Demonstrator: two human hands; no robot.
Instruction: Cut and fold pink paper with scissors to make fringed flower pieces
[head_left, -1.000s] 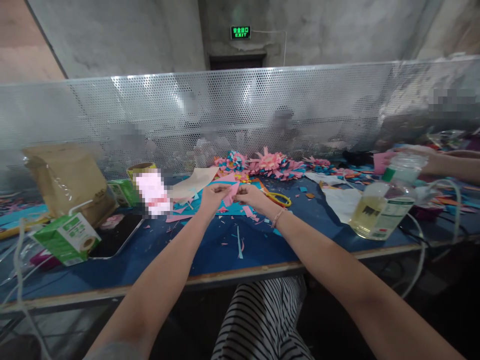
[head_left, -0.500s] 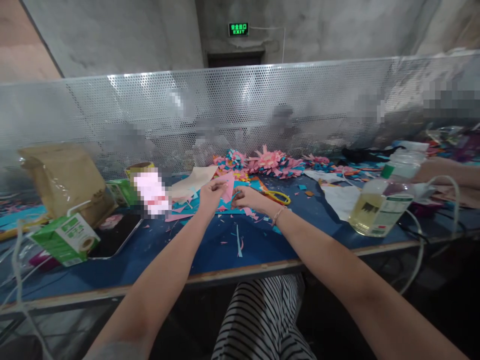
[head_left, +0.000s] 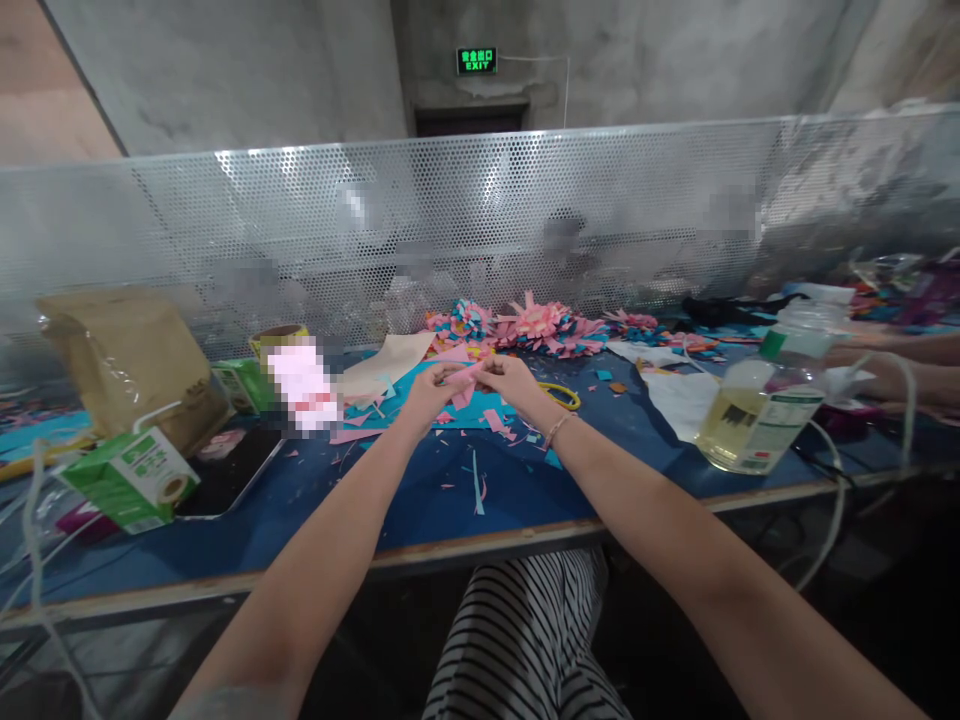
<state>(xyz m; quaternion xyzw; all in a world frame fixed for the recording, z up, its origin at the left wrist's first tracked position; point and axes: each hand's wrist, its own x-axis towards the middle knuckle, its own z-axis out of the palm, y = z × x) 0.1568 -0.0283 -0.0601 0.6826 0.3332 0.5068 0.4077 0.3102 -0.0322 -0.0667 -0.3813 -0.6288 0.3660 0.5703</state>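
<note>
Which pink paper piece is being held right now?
The pink piece pinched between left hand and right hand; other pink scraps lie loose on the table.

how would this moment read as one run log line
left hand: pinching pink paper | right hand: pinching same paper | beyond hands: fringed paper flowers | far right of hands: part-filled clear bottle
</note>
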